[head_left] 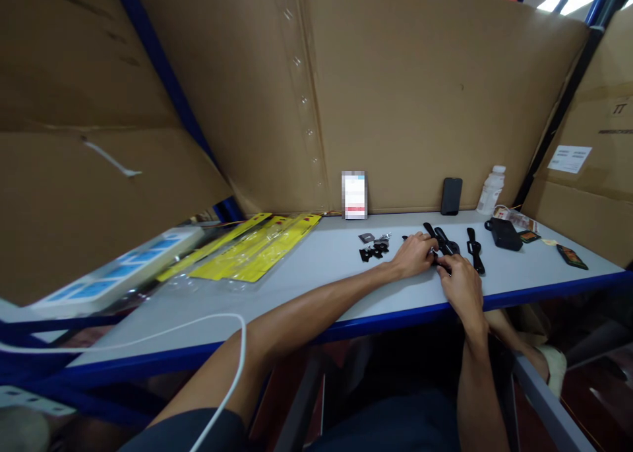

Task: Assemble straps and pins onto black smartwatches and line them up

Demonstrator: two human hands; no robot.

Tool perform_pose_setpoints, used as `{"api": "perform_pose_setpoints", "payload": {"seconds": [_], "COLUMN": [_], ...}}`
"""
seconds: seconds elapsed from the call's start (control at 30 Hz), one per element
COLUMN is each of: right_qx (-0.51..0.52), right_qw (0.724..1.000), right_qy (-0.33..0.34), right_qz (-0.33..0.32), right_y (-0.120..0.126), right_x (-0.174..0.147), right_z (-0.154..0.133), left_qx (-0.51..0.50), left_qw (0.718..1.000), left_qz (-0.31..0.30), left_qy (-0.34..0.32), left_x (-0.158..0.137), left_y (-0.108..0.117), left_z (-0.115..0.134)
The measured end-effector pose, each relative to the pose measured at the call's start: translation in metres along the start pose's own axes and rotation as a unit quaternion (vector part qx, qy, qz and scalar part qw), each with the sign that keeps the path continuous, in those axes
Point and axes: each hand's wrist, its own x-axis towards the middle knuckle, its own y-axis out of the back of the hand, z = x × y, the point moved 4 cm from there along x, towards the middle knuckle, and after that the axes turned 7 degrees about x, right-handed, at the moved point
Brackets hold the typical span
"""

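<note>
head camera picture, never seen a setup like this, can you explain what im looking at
There's no machine: someone works bare-handed, and the single picture comes from a camera on their head, looking forward and down. The left hand and right hand are close together, fingers bent over something too small to make out. On the pale table, black parts lie just beyond and beside them, with small dark pieces left of the left hand. Yellow packages lie further left; a bottle stands back right.

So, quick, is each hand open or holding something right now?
Left hand: curled by the black pieces; grip can't be told.
Right hand: bent close beside it; also can't be told.
</note>
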Motion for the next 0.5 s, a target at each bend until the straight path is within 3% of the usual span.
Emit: {"api": "perform_pose_setpoints", "payload": {"seconds": [0.2,0.37,0.5], "right_qx": [0.000,-0.002,0.003], "right_qw": [1.000,1.000,1.000], "right_qy": [0.003,-0.002,0.000], "right_qz": [0.000,-0.002,-0.001], "right_y": [0.0002,0.0006,0.0003], "right_x": [-0.0001,0.0000,0.0000], "right_z": [-0.0004,-0.0004,-0.0001], "left_qx": [-0.028,-0.018,-0.051], "left_qw": [0.999,0.999,0.998], "left_qz": [0.004,0.044,0.018], "left_qy": [-0.021,0.019,-0.011], "left_x": [0.0012,0.0000,0.0010], "left_y": [0.0014,0.0036,-0.0026], "left_z": [0.0005,0.0002,-0.0021]}}
